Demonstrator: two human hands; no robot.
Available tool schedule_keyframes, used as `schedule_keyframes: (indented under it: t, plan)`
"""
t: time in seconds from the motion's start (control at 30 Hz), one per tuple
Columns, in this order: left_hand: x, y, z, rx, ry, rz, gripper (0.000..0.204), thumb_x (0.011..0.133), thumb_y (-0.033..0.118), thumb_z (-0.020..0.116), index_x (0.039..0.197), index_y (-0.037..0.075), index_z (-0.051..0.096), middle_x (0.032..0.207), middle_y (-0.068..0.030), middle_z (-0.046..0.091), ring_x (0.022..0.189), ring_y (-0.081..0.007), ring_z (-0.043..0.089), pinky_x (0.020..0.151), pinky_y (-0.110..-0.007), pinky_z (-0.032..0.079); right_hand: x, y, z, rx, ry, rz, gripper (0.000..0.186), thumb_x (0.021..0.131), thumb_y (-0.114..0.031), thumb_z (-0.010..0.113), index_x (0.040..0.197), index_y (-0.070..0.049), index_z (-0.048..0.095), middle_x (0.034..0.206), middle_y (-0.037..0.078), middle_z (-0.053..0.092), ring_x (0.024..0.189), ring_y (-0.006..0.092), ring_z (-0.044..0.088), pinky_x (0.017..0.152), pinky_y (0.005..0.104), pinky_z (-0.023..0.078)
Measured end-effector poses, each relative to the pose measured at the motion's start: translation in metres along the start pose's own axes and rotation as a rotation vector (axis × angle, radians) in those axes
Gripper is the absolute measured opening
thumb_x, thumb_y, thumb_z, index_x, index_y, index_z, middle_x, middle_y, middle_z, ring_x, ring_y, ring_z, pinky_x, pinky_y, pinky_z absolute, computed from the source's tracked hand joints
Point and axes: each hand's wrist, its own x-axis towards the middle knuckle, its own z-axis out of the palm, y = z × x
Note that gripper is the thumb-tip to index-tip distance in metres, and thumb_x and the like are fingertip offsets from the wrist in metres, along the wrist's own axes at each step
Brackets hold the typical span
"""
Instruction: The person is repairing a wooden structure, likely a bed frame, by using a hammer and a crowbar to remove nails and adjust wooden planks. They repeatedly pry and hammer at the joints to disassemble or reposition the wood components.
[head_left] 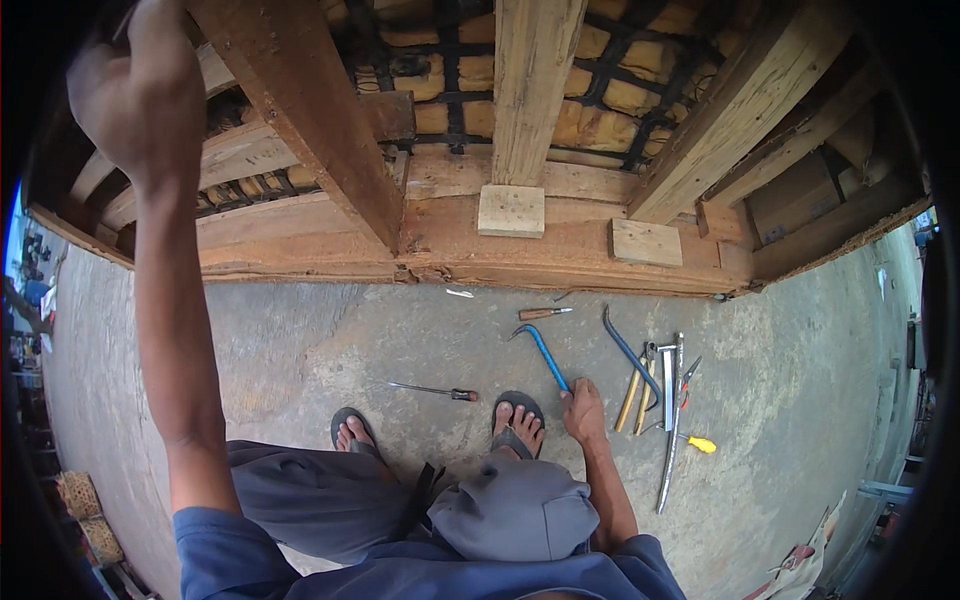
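Observation:
My right hand (584, 408) is closed round the lower end of a blue pry bar (543, 351); the bar's hooked end points away from me, low over the concrete floor. Raised at the far left, my left hand (138, 105) is slightly blurred beside the wooden frame (320, 245) of an upturned piece of furniture. Its fingers look curled, but whatever they grip is lost in the dark rim. Black webbing (455, 75) crosses yellowish padding inside the frame. Short wood blocks (511, 211) sit at the feet of its beams.
A screwdriver (435, 391) lies by my sandalled feet. Near the frame is a wooden-handled tool (543, 314). To the right lie a dark pry bar (630, 350), pincers (640, 388), a hammer (668, 385), a long metal bar (673, 430) and a yellow-handled screwdriver (701, 444).

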Motion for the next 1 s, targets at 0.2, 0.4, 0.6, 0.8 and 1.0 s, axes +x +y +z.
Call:
schedule_keyframes:
  t: [0.2,0.4,0.6,0.8,1.0]
  plan:
    - [-0.214,0.078,-0.013,-0.615,-0.058,-0.93,0.025,0.098,0.002,0.049,0.123,-0.002,0.051,0.116,-0.0137,0.061,0.104,-0.0186,0.061,0.091,-0.035,0.051,0.013,-0.105,-0.051,0.491,0.125,0.007,0.022,0.094,-0.01,0.068,0.11,0.001,0.058,0.084,0.009,0.06,0.076,0.0202,0.061,0.069,0.0352,0.05]
    - [-0.295,0.147,-0.021,-1.061,-0.539,-1.479,0.032,0.096,0.017,0.059,0.124,0.005,0.049,0.117,-0.0084,0.057,0.105,-0.0157,0.056,0.087,-0.032,0.048,0.023,-0.192,-0.098,0.85,0.009,-0.075,0.027,0.095,-0.009,0.065,0.12,0.0,0.059,0.086,0.004,0.06,0.078,0.0139,0.059,0.071,0.0327,0.051]
    - [-0.203,0.132,0.003,-1.04,-0.734,-1.191,0.038,0.1,0.038,0.065,0.082,0.006,0.056,0.076,0.0011,0.053,0.07,-0.0096,0.048,0.061,-0.028,0.04,0.074,-0.266,-0.093,0.54,0.295,-0.594,0.04,0.094,-0.013,0.067,0.131,-0.002,0.056,0.102,0.016,0.059,0.091,0.0294,0.061,0.076,0.0413,0.049]
    - [-0.202,0.065,0.004,-0.988,-0.312,-0.915,0.057,0.104,0.041,0.057,0.06,0.006,0.043,0.058,0.0044,0.037,0.057,-0.009,0.034,0.053,-0.031,0.025,0.056,-0.226,-0.084,0.439,0.05,-0.193,0.041,0.093,-0.015,0.069,0.131,-0.003,0.062,0.11,0.019,0.063,0.1,0.0334,0.066,0.089,0.0403,0.053]
    - [-0.221,0.024,0.064,-0.957,-0.27,-0.73,0.05,0.099,0.03,0.053,0.06,0.001,0.041,0.057,-0.0033,0.038,0.057,-0.0143,0.038,0.058,-0.035,0.031,0.001,-0.169,-0.026,0.324,-0.301,-0.14,0.036,0.095,-0.023,0.065,0.125,-0.002,0.065,0.106,0.02,0.068,0.098,0.0348,0.068,0.09,0.0433,0.053]
